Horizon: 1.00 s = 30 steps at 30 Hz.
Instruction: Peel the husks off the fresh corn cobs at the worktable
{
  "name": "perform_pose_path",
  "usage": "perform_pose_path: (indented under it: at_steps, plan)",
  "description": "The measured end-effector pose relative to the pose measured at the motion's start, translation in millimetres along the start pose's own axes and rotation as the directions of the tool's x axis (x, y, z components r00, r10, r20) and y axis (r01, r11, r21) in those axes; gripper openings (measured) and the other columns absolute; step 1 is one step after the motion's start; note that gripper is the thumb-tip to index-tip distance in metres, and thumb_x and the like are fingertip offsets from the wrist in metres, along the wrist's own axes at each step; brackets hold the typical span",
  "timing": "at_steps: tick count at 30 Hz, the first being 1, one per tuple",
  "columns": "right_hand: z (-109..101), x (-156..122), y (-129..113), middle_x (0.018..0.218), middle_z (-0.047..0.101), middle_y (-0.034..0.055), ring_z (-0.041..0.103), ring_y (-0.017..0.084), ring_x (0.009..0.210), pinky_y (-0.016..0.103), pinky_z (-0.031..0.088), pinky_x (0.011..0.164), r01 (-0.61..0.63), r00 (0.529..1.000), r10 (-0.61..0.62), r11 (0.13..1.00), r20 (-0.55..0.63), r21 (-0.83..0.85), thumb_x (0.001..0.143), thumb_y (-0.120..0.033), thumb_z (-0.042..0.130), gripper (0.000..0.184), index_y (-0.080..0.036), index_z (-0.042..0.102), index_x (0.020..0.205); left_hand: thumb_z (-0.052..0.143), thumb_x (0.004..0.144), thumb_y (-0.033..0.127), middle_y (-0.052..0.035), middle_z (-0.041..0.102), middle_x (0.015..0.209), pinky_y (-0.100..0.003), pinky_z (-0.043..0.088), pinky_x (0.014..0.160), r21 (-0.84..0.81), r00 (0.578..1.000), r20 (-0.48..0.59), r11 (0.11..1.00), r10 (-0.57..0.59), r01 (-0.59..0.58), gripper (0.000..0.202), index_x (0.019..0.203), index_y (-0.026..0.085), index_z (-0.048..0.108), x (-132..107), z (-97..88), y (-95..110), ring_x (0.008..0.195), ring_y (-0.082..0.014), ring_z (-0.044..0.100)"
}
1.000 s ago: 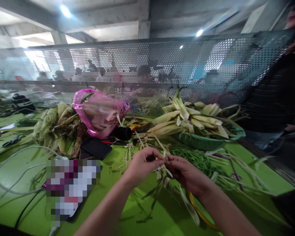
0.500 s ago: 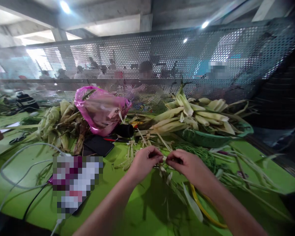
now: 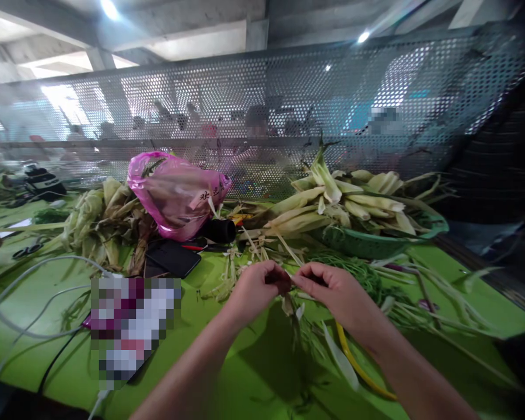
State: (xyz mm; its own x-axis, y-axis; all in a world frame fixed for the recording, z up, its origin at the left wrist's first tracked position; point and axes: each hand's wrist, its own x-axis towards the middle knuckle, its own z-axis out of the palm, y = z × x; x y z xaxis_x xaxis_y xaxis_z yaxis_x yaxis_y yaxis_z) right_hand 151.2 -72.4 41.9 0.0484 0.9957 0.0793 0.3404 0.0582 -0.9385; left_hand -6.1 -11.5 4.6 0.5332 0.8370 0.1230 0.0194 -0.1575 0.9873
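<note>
My left hand (image 3: 260, 289) and my right hand (image 3: 328, 286) meet over the middle of the green table (image 3: 227, 376). Both are closed in a pinch, fingertips nearly touching. Between them is a thin strip of corn husk (image 3: 287, 304), its pale shreds hanging below my left fingers; most of it is hidden by the fingers. Just beyond lie knotted husk strips (image 3: 230, 274). A pale loose husk leaf (image 3: 341, 357) and a yellow loop (image 3: 362, 373) lie near my right forearm. Green thread-like strands (image 3: 365, 280) are heaped to the right of my right hand.
A green basket (image 3: 371, 246) heaped with corn husks (image 3: 332, 201) stands at back right. Back left are a pink plastic bag (image 3: 177, 198), more husks (image 3: 96, 221) and a black phone (image 3: 175, 258). White cables (image 3: 15, 291) cross the left side. A perforated metal screen (image 3: 219, 93) closes the back.
My right fingertips have moved slightly left and up, closing the small gap to my left hand. My left hand keeps its pinch. The view has shifted a little.
</note>
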Motion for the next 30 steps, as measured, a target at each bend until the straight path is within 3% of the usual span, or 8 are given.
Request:
perform_pose_path:
  at_steps: [4, 7, 10, 15, 19, 24, 27, 30]
  plan:
    - [1, -3, -7, 0.068, 0.059, 0.0039, 0.049, 0.019, 0.067, 0.03, 0.038, 0.063, -0.013, 1.0, 0.012, 0.999, 0.023, 0.03, 0.074, -0.054, 0.07, 0.034, -0.02, 0.069, 0.073, 0.067, 0.073, 0.024, -0.0003, 0.061, 0.068, -0.023, 0.039, 0.062, 0.046, 0.999, 0.009, 0.998, 0.036, -0.036, 0.01, 0.075, 0.015, 0.064, -1, 1.1, 0, 0.062, -0.0109, 0.052]
    - [-4, -7, -11, 0.069, 0.058, 0.004, 0.05, 0.019, 0.068, 0.03, 0.037, 0.064, 0.031, 0.999, -0.03, 0.999, 0.021, -0.036, 0.079, -0.057, 0.065, 0.039, -0.02, 0.068, 0.069, 0.069, 0.072, 0.03, -0.0009, 0.061, 0.067, -0.023, 0.039, 0.062, -0.097, 1.0, -0.014, 0.995, -0.01, 0.009, 0.017, 0.077, 0.014, 0.064, 1, -0.8, -1, 0.062, -0.0108, 0.052]
    - [-11, -7, -8, 0.072, 0.059, 0.0042, 0.052, 0.019, 0.071, 0.029, 0.038, 0.064, 0.057, 0.995, -0.066, 0.99, -0.069, -0.127, 0.084, -0.056, 0.059, 0.041, -0.019, 0.063, 0.065, 0.072, 0.07, 0.032, -0.0006, 0.059, 0.066, -0.023, 0.04, 0.063, -0.222, 0.998, -0.018, 0.974, -0.061, 0.056, 0.021, 0.075, 0.014, 0.063, 2, -2.9, 1, 0.062, -0.0103, 0.052]
    - [-6, 1, 6, 0.077, 0.063, 0.0039, 0.054, 0.019, 0.072, 0.028, 0.042, 0.065, 0.053, 0.998, -0.055, 0.995, -0.02, -0.08, 0.08, -0.041, 0.065, 0.022, -0.02, 0.065, 0.086, 0.076, 0.067, 0.04, -0.0003, 0.058, 0.069, -0.022, 0.039, 0.063, -0.252, 0.999, 0.005, 0.967, -0.04, 0.04, 0.03, 0.076, 0.014, 0.064, 2, -4.1, 3, 0.064, -0.0093, 0.05]
    - [2, 2, 12, 0.074, 0.065, 0.002, 0.052, 0.016, 0.064, 0.026, 0.039, 0.059, 0.071, 0.997, -0.076, 0.984, -0.026, -0.164, 0.076, -0.035, 0.067, 0.016, -0.02, 0.068, 0.083, 0.08, 0.062, 0.043, -0.0002, 0.058, 0.067, -0.022, 0.038, 0.063, -0.26, 0.999, 0.009, 0.965, -0.039, 0.041, 0.037, 0.076, 0.013, 0.065, 1, -3.6, 3, 0.063, -0.0092, 0.05]
    - [2, 3, 13, 0.066, 0.061, -0.0006, 0.041, 0.012, 0.053, 0.025, 0.029, 0.05, 0.042, 0.996, -0.062, 0.961, -0.066, -0.273, 0.076, -0.037, 0.066, 0.016, -0.021, 0.068, 0.08, 0.081, 0.059, 0.031, -0.0001, 0.059, 0.066, -0.022, 0.038, 0.062, -0.249, 0.999, -0.003, 0.968, -0.04, 0.038, 0.028, 0.074, 0.013, 0.064, 0, -2.7, 5, 0.062, -0.0096, 0.051]
    - [-2, 5, 13, 0.075, 0.065, 0.0022, 0.049, 0.015, 0.06, 0.027, 0.035, 0.055, 0.043, 0.999, -0.048, 0.98, -0.019, -0.196, 0.077, -0.036, 0.063, 0.019, -0.02, 0.067, 0.085, 0.073, 0.064, 0.021, -0.0001, 0.059, 0.066, -0.022, 0.038, 0.061, -0.198, 1.0, -0.025, 0.98, -0.006, 0.0, 0.015, 0.073, 0.013, 0.064, 0, -2.6, 7, 0.061, -0.0093, 0.051]
    - [-1, 0, 7, 0.083, 0.066, 0.0048, 0.055, 0.019, 0.067, 0.03, 0.042, 0.062, 0.09, 0.991, -0.108, 0.975, -0.079, -0.205, 0.079, -0.036, 0.061, 0.02, -0.021, 0.066, 0.092, 0.065, 0.064, 0.011, 0.0006, 0.058, 0.065, -0.022, 0.037, 0.058, -0.107, 0.999, -0.051, 0.994, 0.016, -0.021, 0.009, 0.073, 0.014, 0.065, 1, 0.0, 2, 0.059, -0.0089, 0.049]
